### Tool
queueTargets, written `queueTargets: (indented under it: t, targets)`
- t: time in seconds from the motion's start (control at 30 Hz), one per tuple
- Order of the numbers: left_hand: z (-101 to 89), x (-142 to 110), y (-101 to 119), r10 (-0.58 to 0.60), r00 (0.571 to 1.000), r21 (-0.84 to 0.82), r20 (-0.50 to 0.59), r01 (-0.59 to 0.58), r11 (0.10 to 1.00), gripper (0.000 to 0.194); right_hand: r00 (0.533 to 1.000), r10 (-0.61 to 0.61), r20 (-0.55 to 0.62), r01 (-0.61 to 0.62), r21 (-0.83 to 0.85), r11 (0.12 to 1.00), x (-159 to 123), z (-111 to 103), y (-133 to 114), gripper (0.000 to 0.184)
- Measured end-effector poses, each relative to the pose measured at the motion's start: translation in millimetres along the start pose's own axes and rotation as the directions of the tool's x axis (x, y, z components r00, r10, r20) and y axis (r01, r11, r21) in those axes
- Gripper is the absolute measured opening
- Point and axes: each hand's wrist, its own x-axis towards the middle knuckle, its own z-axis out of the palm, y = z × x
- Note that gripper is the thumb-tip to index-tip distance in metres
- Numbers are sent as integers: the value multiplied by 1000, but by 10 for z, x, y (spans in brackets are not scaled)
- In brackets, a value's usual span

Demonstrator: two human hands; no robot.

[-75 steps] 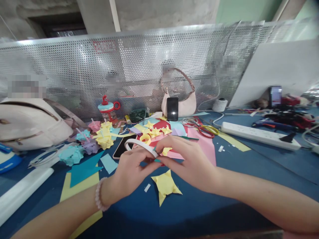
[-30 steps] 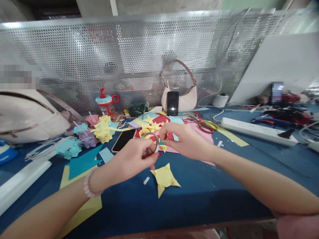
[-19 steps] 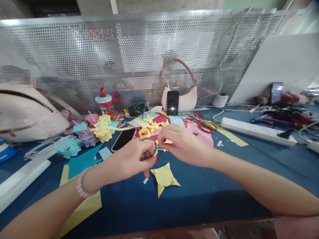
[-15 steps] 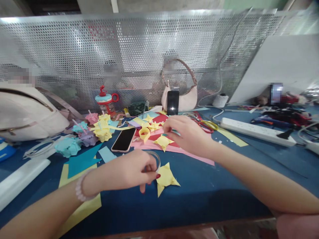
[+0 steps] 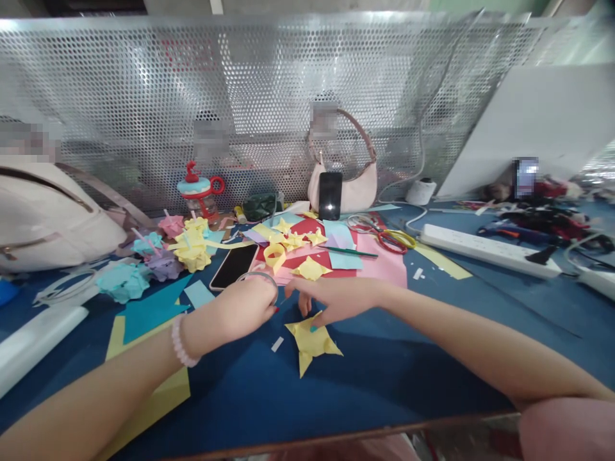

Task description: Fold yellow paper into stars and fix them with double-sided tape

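- Yellow star (image 5: 311, 341) lies flat on the blue table (image 5: 394, 378), front centre.
- Right hand (image 5: 336, 299) presses on the star's upper edge, fingers spread, grip clamped on nothing.
- Left hand (image 5: 243, 309), just left of the star and clear of it, has its grip closed on a tape ring (image 5: 259, 277).
- Phone (image 5: 234, 266) lies behind the left hand; scissors (image 5: 384, 238) further back right.

Left hand (image 5: 240, 310) gripping a tape roll (image 5: 259, 278) (thin ring), right hand (image 5: 336, 299) fingertips on yellow paper star (image 5: 311, 342).
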Motion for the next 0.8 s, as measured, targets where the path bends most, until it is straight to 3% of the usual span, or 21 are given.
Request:
queueTargets:
  t: [0.2,0.37,0.47,0.6,0.7,0.8]
  targets:
    - [55,-21,-10,-38,996,11,83,37,999,16,1000,8,-22,-5,109,994,26,22,28,52]
    - [-90,19,53,-129,988,-27,-81,127,992,22,980,27,-195,10,187,982,-58,-208,94,45]
    - [-183,29,100,-158,972,-229,-172,117,966,34,914,68,-400,56,289,956,-124,-373,128,40]
    - [-158,29,126,-164,940,-554,-300,-32,832,43,801,116,-588,164,401,901,-179,-482,80,36]
    - [-91,29,140,-200,906,-662,-373,-108,742,47,795,71,-603,225,401,888,-192,-455,-8,36]
    - [-82,14,177,-245,876,-687,-415,-126,716,37,811,2,-585,243,341,908,-196,-388,-96,37]
